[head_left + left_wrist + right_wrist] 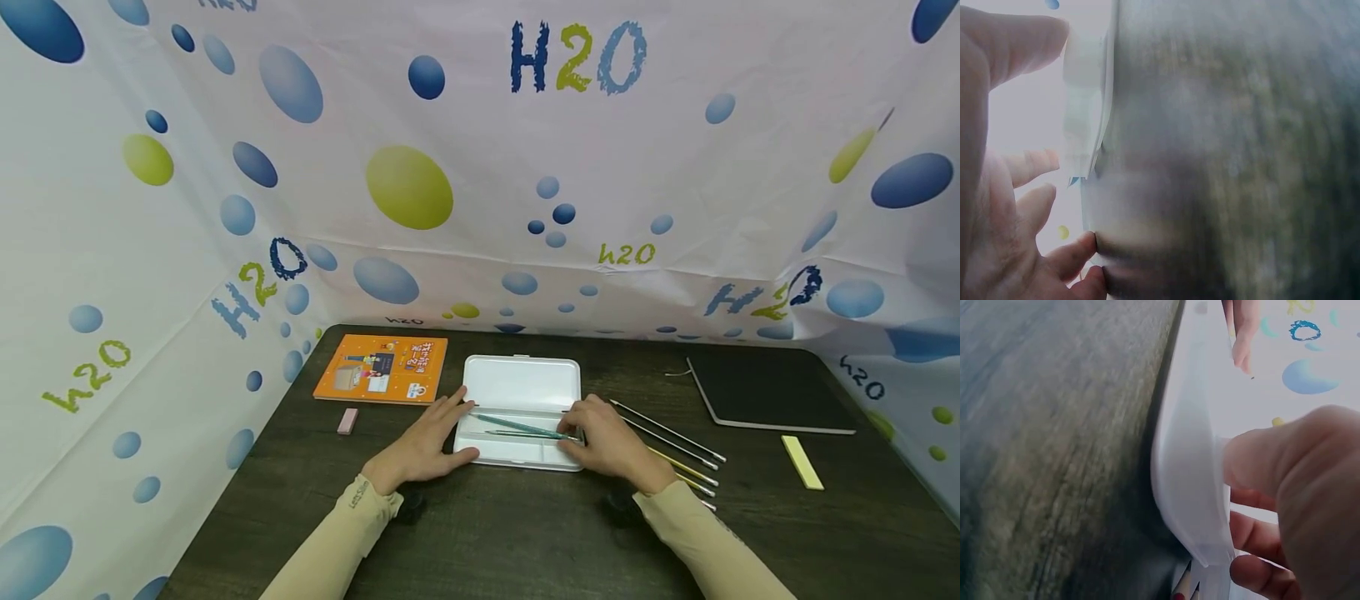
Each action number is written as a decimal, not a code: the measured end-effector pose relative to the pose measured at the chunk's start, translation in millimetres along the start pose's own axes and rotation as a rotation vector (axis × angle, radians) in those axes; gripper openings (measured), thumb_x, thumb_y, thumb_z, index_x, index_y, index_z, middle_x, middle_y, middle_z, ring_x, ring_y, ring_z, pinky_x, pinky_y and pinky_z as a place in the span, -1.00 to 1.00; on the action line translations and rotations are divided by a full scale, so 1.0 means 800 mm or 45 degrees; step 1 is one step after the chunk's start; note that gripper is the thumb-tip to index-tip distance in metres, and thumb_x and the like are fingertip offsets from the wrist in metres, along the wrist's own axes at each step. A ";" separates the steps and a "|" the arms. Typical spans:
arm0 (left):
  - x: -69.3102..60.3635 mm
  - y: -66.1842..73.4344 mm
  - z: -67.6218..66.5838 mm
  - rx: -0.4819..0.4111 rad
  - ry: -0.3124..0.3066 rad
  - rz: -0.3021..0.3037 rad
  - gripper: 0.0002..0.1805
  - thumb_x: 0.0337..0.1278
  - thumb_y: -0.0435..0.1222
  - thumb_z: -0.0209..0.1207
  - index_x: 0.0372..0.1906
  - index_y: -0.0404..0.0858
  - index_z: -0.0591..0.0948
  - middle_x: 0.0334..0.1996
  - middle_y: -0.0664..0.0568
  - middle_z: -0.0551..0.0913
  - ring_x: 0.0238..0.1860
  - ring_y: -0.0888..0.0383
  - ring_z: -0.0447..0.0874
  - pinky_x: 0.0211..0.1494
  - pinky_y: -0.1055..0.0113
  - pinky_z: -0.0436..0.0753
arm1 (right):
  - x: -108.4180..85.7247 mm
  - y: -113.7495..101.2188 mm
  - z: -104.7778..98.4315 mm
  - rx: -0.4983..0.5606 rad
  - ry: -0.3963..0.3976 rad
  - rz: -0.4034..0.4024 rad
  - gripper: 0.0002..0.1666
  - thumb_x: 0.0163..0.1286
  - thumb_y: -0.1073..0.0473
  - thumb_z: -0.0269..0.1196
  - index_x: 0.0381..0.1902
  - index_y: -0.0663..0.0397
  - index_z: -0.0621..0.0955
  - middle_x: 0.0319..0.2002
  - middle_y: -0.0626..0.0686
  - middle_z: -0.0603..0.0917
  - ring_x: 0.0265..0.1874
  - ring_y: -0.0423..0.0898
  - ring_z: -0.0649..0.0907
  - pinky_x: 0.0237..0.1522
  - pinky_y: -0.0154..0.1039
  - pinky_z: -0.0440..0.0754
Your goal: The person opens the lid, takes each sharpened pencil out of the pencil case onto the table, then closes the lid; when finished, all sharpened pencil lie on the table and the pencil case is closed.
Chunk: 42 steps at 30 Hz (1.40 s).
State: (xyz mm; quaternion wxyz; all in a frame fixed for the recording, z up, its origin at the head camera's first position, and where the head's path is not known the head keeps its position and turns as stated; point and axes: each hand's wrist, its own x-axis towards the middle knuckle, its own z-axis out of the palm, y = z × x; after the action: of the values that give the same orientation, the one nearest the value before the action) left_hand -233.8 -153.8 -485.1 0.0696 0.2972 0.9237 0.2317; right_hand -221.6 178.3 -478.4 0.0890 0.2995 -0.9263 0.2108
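Two green pencils [517, 425] lie in an open white case [521, 382] on the worktop [517, 537], the left hand [422, 443] spread-fingered at its left edge, the right hand [606, 440] bent over the pencils' right ends, though whether it pinches them one cannot tell.

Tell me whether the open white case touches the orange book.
Apart: the head view shows a strip of dark table between the orange book and the white case.

Near tabletop [517, 533] free, box [521, 385] beyond, pencils [668, 430] right
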 end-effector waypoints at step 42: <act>0.001 -0.004 0.000 0.001 0.028 0.065 -0.14 0.32 0.15 0.14 0.55 -0.18 0.19 0.60 -0.10 -0.08 0.54 -0.25 -0.09 0.53 -0.13 0.04 | -0.032 0.014 -0.019 0.282 0.180 0.025 -0.86 0.21 0.28 0.45 -0.33 -0.09 0.73 -0.42 -0.28 0.58 -0.43 -0.28 0.50 -0.35 -0.26 0.54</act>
State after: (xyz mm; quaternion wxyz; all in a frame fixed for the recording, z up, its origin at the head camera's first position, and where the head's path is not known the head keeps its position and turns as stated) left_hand -236.0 -155.0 -486.7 0.0533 0.3181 0.9166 0.2361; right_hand -207.3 206.7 -475.7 0.1182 0.2827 -0.8916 0.3333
